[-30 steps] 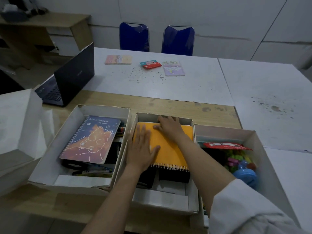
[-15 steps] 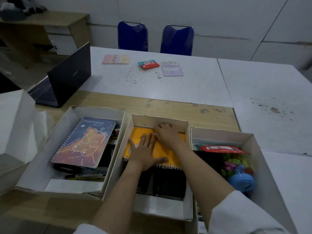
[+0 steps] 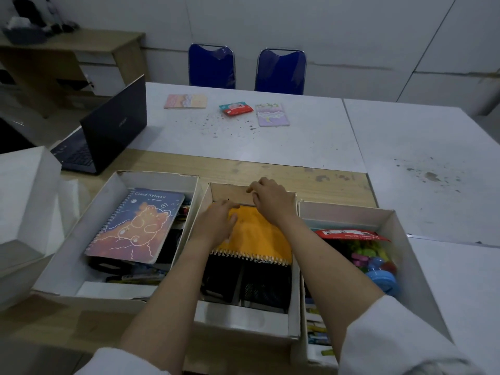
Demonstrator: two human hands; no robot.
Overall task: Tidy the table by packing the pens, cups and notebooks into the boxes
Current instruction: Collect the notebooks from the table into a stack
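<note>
- Three open white boxes sit side by side on the wooden desk [image 3: 270, 171]; the middle box [image 3: 293, 315] holds an orange spiral notebook [image 3: 259, 236] lying on dark mesh holders [image 3: 259, 285].
- The left hand [image 3: 216, 226] lies flat on the orange notebook's far left part, fingers loosely spread, with no grip closed on anything.
- The right hand [image 3: 273, 201] is at the middle box's far wall, fingers curled over the notebook's far edge; whether its grip is clamped on the edge cannot be told.
- The left box [image 3: 67, 255] holds a blue "Cloud Notepad" notebook [image 3: 138, 226] resting tilted over dark items and pens.
- The right box [image 3: 400, 239] holds a red packet [image 3: 349, 235] above colourful small toys and a blue round item [image 3: 385, 282].
- Beyond, on the white desk [image 3: 297, 142], three things lie apart: a pink notepad [image 3: 185, 101], a red-teal packet [image 3: 236, 108] and a lilac notepad [image 3: 272, 115].
- An open laptop [image 3: 108, 128] stands just beyond the left box; a white lid [image 3: 24, 196] sits at far left.
- Two blue chairs [image 3: 246, 67] stand behind the desk.
</note>
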